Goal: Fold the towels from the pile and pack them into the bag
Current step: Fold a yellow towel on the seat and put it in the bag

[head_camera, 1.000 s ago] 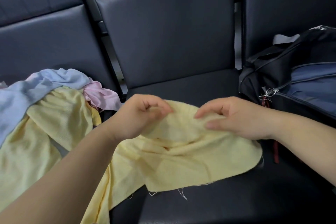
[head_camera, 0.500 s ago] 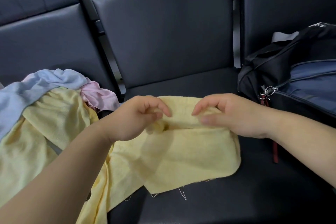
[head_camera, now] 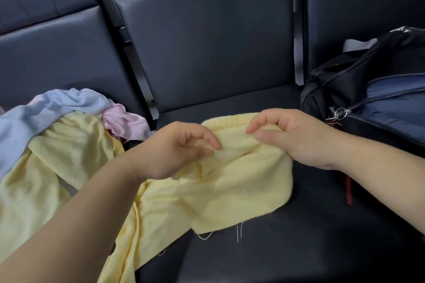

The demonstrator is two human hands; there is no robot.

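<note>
A pale yellow towel point(head_camera: 241, 193) lies crumpled on the middle black seat, its left end trailing off toward the pile. My left hand point(head_camera: 174, 151) pinches a fold of it near the middle. My right hand point(head_camera: 292, 135) grips the towel's far edge between thumb and fingers, lifting it slightly. The towel pile point(head_camera: 53, 145) sits on the left seat, with light blue, pink and yellow cloths bunched together. The black and blue bag point(head_camera: 379, 99) rests on the right seat, its zip line and metal pull visible.
Dark padded chairs point(head_camera: 207, 53) form a row with upright backrests behind. A red strap point(head_camera: 349, 190) hangs from the bag beside my right wrist. Loose threads dangle from the towel's near edge.
The towel has been gathered in, its right side drawn left and bunched higher. My hands have come slightly closer together while still holding the cloth.
</note>
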